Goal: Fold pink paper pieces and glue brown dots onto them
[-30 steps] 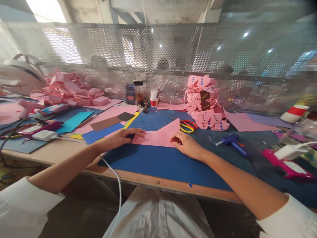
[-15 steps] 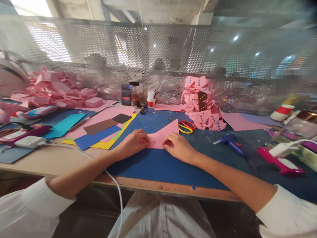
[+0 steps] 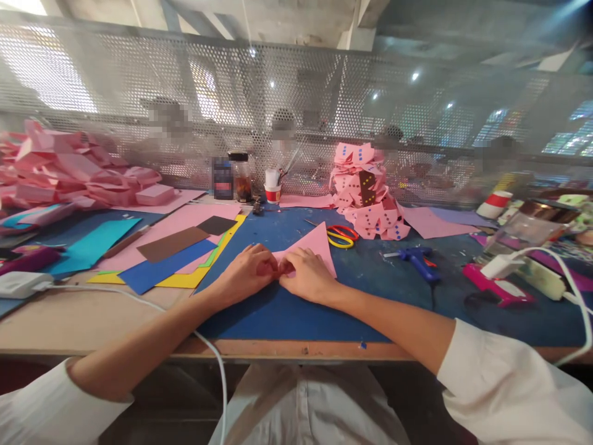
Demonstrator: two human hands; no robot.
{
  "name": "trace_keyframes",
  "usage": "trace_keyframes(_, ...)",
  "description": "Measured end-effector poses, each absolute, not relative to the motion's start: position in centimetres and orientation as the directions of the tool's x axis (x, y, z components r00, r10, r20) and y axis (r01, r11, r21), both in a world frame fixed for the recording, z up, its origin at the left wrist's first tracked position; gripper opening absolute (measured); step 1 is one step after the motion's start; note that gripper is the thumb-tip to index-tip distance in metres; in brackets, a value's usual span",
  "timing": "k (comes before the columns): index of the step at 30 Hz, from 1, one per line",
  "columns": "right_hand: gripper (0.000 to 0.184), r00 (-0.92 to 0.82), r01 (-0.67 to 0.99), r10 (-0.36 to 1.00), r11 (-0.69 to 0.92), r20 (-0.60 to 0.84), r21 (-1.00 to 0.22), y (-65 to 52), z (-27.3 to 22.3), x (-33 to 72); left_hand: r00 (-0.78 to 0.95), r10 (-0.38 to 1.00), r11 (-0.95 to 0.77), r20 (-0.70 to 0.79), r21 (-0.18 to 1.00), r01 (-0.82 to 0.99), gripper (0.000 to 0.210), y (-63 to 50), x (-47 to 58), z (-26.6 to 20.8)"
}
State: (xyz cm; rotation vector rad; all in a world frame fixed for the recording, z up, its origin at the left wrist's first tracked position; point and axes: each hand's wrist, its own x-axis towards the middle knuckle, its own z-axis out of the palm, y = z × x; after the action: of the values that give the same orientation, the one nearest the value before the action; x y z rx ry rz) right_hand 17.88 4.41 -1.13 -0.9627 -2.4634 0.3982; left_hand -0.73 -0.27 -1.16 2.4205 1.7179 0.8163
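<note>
A sheet of pink paper (image 3: 319, 242) lies on the blue mat in front of me, its right part rising to a point at the far side. My left hand (image 3: 254, 272) pinches the sheet's near left edge, fingers curled. Right beside it, my right hand (image 3: 303, 272) is closed on the same edge, its fingertips meeting those of the left. The hands cover the paper's left part and the spot where they grip. Just beyond the paper lie scissors (image 3: 341, 237) with red and yellow handles.
Coloured sheets (image 3: 173, 244) lie at left, before a pink paper heap (image 3: 74, 164). A stack of dotted pink pieces (image 3: 365, 191) stands behind the scissors. At right are a blue glue gun (image 3: 419, 261) and a pink power strip (image 3: 498, 285). A white cable (image 3: 210, 346) hangs over the table edge.
My right hand has slid left along the paper's near edge until it meets my left hand. The view has turned slightly right.
</note>
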Motion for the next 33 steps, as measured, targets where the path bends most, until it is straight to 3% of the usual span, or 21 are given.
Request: trace_keyframes(33, 0.017, -0.695, 0.541, 0.667, 0.730, 0.267, -0.417, 5.8, -1.3, 19.3, 0.230, 0.910, -0.341, 0.345, 0.305, 0.889, 0.013, 0.1, -0.8, -1.3)
